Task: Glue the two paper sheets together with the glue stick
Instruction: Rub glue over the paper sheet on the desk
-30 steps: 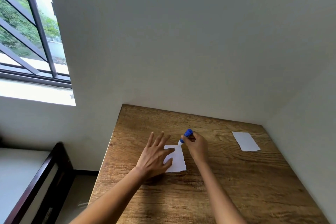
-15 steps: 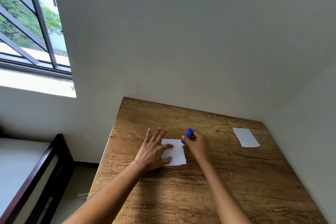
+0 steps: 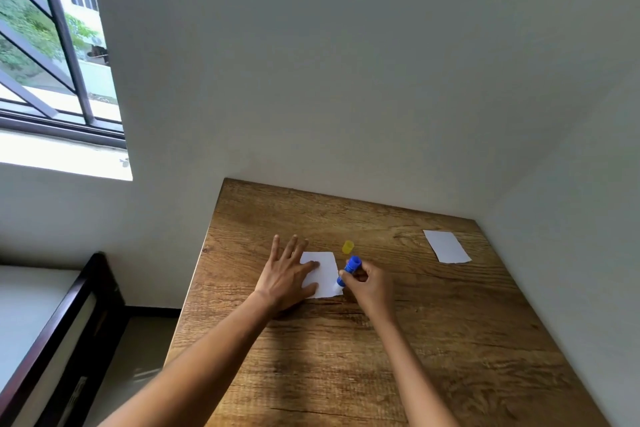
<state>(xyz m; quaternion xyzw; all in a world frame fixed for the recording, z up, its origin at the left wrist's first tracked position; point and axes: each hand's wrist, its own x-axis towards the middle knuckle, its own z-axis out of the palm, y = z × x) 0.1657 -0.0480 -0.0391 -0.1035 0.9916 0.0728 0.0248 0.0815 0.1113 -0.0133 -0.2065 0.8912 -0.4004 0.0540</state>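
Observation:
A small white paper sheet [image 3: 325, 272] lies on the wooden table [image 3: 433, 340]. My left hand [image 3: 284, 276] rests flat on its left part, fingers spread. My right hand [image 3: 369, 284] grips a blue glue stick [image 3: 349, 270], tilted, with its white tip touching the sheet's lower right edge. A yellow cap [image 3: 347, 247] stands on the table just behind the glue stick. A second white paper sheet [image 3: 446, 246] lies apart at the far right of the table.
The table sits in a corner, with white walls behind it and along its right side. A dark bed frame [image 3: 69, 319] stands to the left beyond the table's edge, and a barred window [image 3: 52, 55] is at upper left.
My right hand has drawn the glue stick from the sheet's top right corner down its right edge toward me. The yellow cap has come into sight behind it. My left hand stays pressed on the sheet.

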